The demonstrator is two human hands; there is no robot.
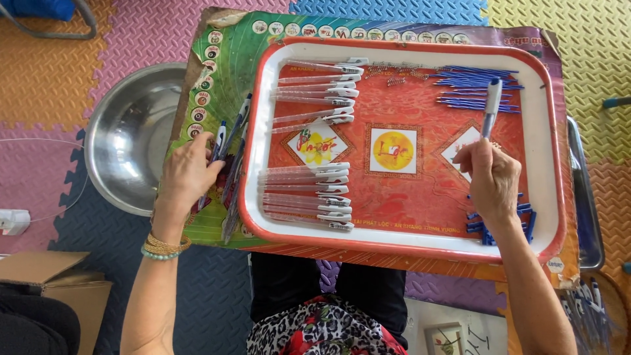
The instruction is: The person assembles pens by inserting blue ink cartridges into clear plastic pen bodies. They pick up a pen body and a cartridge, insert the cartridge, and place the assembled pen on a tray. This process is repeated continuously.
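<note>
The blue and white plastic pen (491, 105) is standing upright over the right part of the red-rimmed white plastic tray (407, 244), gripped by the closed right hand (493, 179). Left of the tray, the left hand (187, 172) is closing its fingers on another blue and white pen (217, 141) among finished pens. Inside the tray, clear pen barrels (309, 187) are lying in rows, blue refills (476, 89) at the top right. A steel bowl (128, 138) is sitting left of the tray.
</note>
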